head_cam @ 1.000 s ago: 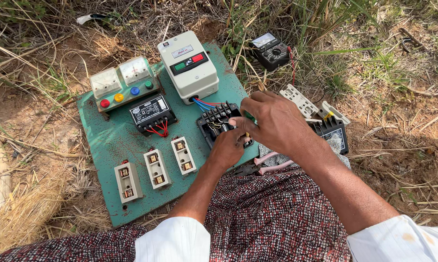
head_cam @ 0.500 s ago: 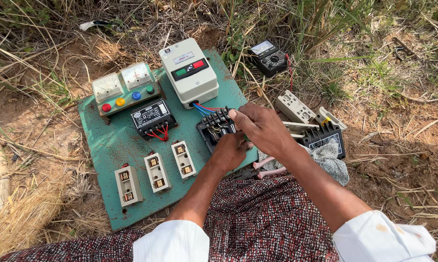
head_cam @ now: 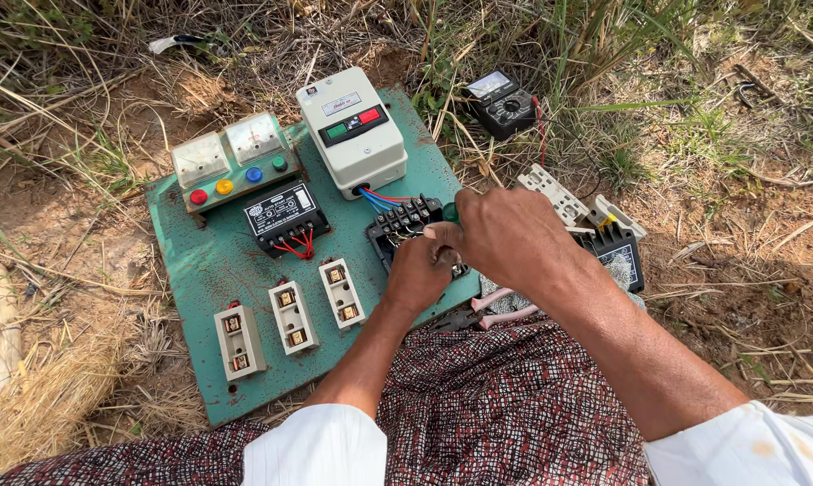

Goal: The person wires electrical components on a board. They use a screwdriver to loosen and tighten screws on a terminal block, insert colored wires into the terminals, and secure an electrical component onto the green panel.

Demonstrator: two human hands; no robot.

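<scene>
A green board (head_cam: 199,270) lies on the ground and carries electrical parts. My left hand (head_cam: 422,268) rests curled on a black terminal block (head_cam: 402,220) near the board's right edge, gripping its lower side. My right hand (head_cam: 507,236) is closed just right of it, and a small green tool handle (head_cam: 449,212) shows between thumb and fingers above the block. Red and blue wires (head_cam: 384,196) run from a white switch box (head_cam: 352,130) into the block. The tool's tip is hidden.
The board also holds a meter panel with coloured buttons (head_cam: 231,162), a small black unit with red wires (head_cam: 285,214) and three white fuse holders (head_cam: 289,315). A black multimeter (head_cam: 503,103), white socket parts (head_cam: 559,196), a black module (head_cam: 618,256) and pink-handled pliers (head_cam: 501,310) lie to the right. Dry grass surrounds everything.
Both hands stay at the black terminal block. My right hand has shifted slightly so the green handle now shows. The view has drifted a little.
</scene>
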